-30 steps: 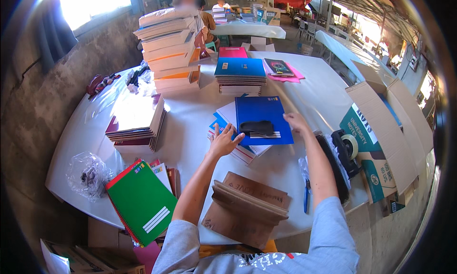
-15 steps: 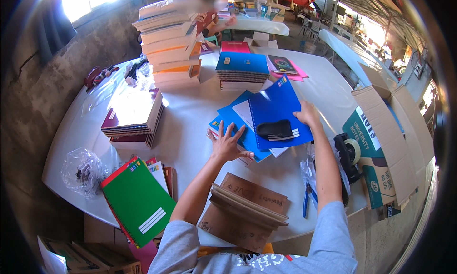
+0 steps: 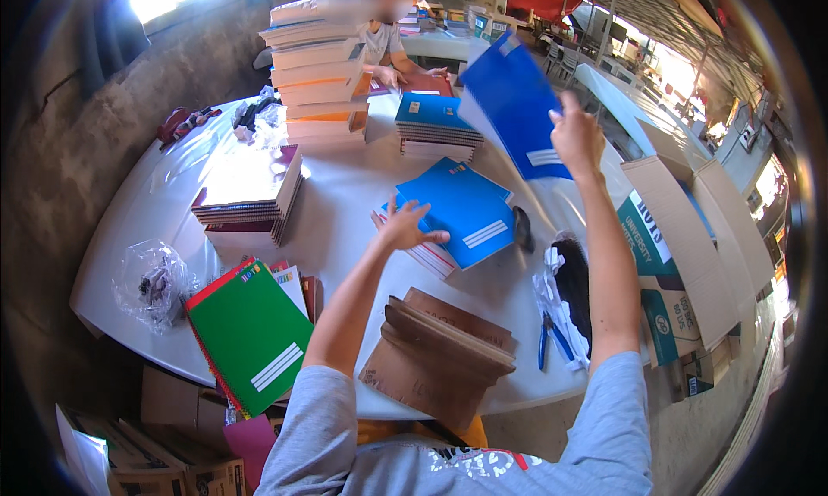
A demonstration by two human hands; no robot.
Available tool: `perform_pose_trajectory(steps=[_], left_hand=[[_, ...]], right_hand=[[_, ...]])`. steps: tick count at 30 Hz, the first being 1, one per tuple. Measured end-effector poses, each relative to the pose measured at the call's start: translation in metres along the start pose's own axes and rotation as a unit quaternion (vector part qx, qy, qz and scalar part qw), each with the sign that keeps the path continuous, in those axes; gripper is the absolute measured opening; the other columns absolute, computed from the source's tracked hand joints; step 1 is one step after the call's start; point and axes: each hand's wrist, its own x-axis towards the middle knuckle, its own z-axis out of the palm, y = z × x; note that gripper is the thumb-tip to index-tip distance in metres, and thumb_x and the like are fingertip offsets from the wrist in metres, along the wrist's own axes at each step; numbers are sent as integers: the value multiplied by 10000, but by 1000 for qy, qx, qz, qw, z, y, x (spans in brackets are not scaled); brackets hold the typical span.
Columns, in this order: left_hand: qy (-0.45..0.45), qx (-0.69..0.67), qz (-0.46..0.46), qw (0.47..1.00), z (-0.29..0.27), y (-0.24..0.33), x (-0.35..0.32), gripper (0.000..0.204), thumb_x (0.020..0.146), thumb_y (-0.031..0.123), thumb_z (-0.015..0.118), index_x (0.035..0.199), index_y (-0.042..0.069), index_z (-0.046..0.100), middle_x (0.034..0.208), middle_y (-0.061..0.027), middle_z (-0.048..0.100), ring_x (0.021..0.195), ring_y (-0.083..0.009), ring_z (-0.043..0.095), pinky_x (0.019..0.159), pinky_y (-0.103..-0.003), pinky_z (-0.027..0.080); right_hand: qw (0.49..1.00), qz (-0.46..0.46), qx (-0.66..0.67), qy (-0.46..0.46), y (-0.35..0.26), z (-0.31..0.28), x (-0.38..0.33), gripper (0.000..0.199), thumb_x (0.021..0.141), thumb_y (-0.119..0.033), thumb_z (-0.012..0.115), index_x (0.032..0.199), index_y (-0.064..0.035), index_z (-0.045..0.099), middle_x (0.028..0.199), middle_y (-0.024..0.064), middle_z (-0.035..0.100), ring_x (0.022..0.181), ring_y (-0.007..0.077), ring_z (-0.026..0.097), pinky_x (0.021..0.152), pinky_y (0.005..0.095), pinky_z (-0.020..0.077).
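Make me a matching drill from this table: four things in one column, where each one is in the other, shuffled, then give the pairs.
Things:
1. raised blue cover
2. green notebook
3. brown cardboard sheets
4. blue-handled pliers

Places:
A. at the table's near edge, between the person's forearms
B. held in the air by the right hand
C. on the table just left of the right forearm
D. overhanging the table's near-left edge

Pairs: 1-B, 2-D, 3-A, 4-C

The left hand rests flat on the blue notebook lying on the table.
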Motion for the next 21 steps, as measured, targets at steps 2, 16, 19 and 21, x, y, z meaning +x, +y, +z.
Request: perform_pose_trajectory(steps=[2, 16, 19, 21], left_hand=[[69, -93, -1, 993, -28, 6, -11, 1068, 571, 792, 594, 1402, 173, 337, 1448, -148, 292, 1371, -429, 53, 979, -724, 122], [279, -813, 122, 497, -58, 68, -219, 411, 871, 133, 616, 1229, 60, 429, 1152, -89, 560, 1095, -207, 528, 948, -399, 414], [376, -723, 112, 568, -61, 30, -244, 430, 872, 69, 593, 1261, 53, 409, 1120, -77, 580, 1010, -194, 573, 887, -341, 458], [391, -657, 139, 629, -64, 16, -260, 432, 870, 81, 604, 1256, 47, 413, 1089, -65, 586, 978, -169, 576, 864, -306, 458]], right_hand=[[986, -1, 138, 93, 28, -7, 1, 286, 824, -207, 623, 1084, -102, 565, 912, 178, 663, 840, 363, 636, 730, 452, 483], [602, 208, 769, 65, -98, -67, -276, 576, 794, -71, 692, 1297, -66, 411, 1188, 54, 541, 1082, 153, 497, 911, 328, 427], [534, 182, 822, 69, -59, -80, -298, 826, 716, -71, 768, 1371, -36, 265, 1195, 98, 526, 1088, 188, 507, 951, 330, 403], [606, 139, 783, 1, -26, -101, -291, 843, 691, -53, 782, 1361, -24, 271, 1181, 110, 535, 1049, 193, 541, 906, 314, 446]])
